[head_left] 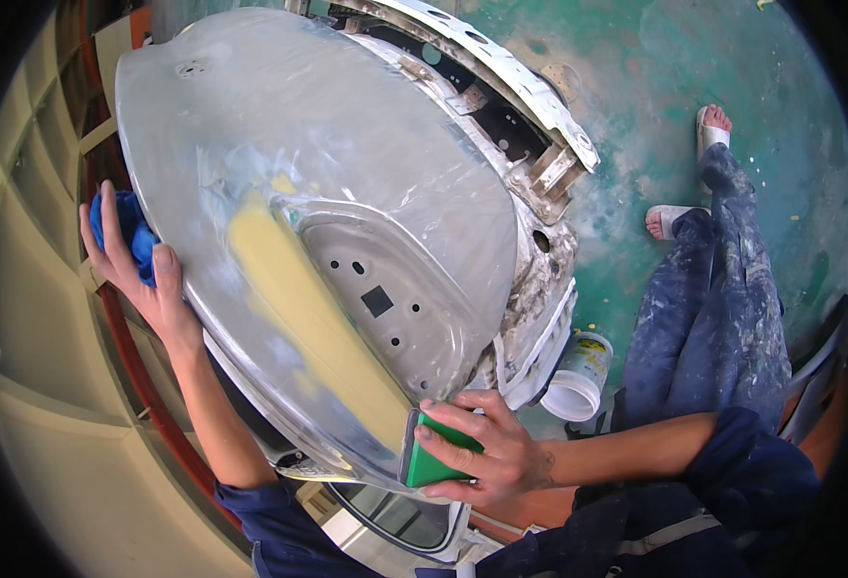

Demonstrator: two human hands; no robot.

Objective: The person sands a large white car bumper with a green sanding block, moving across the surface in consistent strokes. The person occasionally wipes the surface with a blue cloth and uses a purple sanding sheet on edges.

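1. Nearest me, the right hand (501, 458), coming out of a dark blue sleeve (752, 462), was closed around a green block (426, 466), its fingers bent over the top.
2. The block sat flat against the lower end of a long yellow patch (294, 299) on a grey car panel (279, 106).
3. Just right of the patch, the panel dipped into a hollow (342, 299) with several holes, one of them square.
4. Across the panel, the left hand (157, 303) lay at its left edge, fingers spread, beside a crumpled blue cloth (135, 231); whether it gripped the cloth, I could not tell.
5. Near the panel's lower right stood a white bucket (578, 371) with yellow smears.
6. Farther off, stained blue trousers (723, 299) ended in white sandals (670, 222) on a green floor (636, 193).
7. Along the left ran a red bar (145, 376) and a beige wall (48, 337).
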